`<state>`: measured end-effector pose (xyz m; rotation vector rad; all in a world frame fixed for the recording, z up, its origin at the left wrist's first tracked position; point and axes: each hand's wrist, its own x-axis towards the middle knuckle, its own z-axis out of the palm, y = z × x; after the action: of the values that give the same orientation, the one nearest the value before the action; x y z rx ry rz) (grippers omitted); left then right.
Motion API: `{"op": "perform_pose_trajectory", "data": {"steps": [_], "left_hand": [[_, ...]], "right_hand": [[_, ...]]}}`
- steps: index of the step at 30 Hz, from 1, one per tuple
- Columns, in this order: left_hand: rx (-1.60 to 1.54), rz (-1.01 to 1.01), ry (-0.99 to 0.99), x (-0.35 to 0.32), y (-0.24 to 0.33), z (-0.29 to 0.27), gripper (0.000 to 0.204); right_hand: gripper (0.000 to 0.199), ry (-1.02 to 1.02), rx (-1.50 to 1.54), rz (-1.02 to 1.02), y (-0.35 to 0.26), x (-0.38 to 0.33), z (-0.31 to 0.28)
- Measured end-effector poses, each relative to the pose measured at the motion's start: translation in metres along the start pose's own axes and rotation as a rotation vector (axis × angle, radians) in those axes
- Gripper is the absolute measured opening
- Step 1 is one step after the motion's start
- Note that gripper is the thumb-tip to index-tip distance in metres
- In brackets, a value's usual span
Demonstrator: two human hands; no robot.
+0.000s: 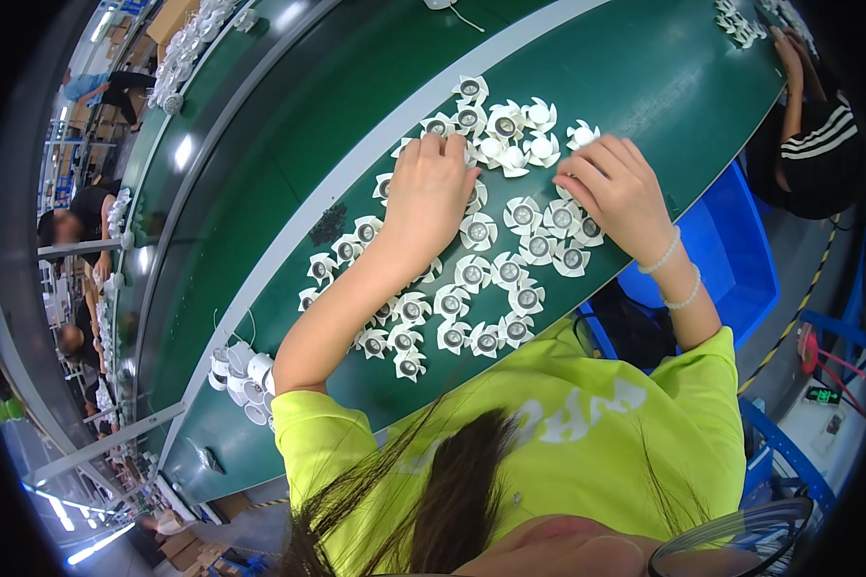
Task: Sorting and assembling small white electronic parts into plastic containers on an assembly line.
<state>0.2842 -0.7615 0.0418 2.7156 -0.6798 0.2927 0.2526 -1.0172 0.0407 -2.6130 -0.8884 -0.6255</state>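
Many small white fan wheels point(478, 231) with curved blades lie spread over the green worktable point(635, 101). Most show a round grey hub; a few at the far side, such as one white fan wheel point(541, 149), show a plain white hub. My left hand point(428, 192) reaches in among the far-left wheels, its fingers bent down and closed; whatever they grip is hidden under them. To the right, my right hand point(621, 192) hovers at the edge of the group with fingers curled toward the thumb, close to a fan wheel point(582, 135). What it holds, if anything, cannot be made out.
White cylindrical parts point(245, 380) are heaped at the table's left end. A blue bin point(731, 260) stands below the near-right edge. A co-worker's hand point(789, 53) handles white parts at the far right. Beyond the grey rail point(332, 178) runs a green conveyor point(260, 183).
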Motion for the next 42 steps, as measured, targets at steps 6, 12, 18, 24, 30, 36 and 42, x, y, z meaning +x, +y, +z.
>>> {"op": "perform_pose_trajectory", "data": {"steps": [6, 12, 18, 24, 30, 36, 42], "left_hand": [[0.056, 0.04, -0.09, 0.007, 0.0, -0.002, 0.024], [-0.132, 0.002, -0.103, 0.003, -0.007, -0.01, 0.02], [-0.309, -0.084, -0.157, 0.004, -0.017, -0.014, 0.022], [-0.127, 0.06, 0.06, 0.01, -0.024, -0.003, 0.023], [-0.152, 0.163, 0.077, 0.008, -0.009, -0.004, 0.023], [-0.081, 0.305, -0.024, 0.002, 0.0, 0.0, 0.021], [-0.121, 0.261, -0.102, 0.005, -0.001, 0.0, 0.02]], "right_hand": [[0.025, 0.082, -0.067, -0.091, -0.005, 0.031, 0.022], [0.025, 0.04, -0.03, -0.067, -0.008, 0.029, 0.037], [0.026, -0.023, 0.225, 0.039, 0.002, 0.019, 0.032], [0.024, -0.058, 0.237, 0.13, 0.007, 0.025, 0.022], [0.022, -0.044, 0.081, 0.078, 0.02, 0.015, 0.031], [0.02, -0.056, 0.203, 0.148, 0.02, 0.015, 0.024], [0.02, -0.019, 0.209, 0.089, 0.018, 0.017, 0.023]]}}
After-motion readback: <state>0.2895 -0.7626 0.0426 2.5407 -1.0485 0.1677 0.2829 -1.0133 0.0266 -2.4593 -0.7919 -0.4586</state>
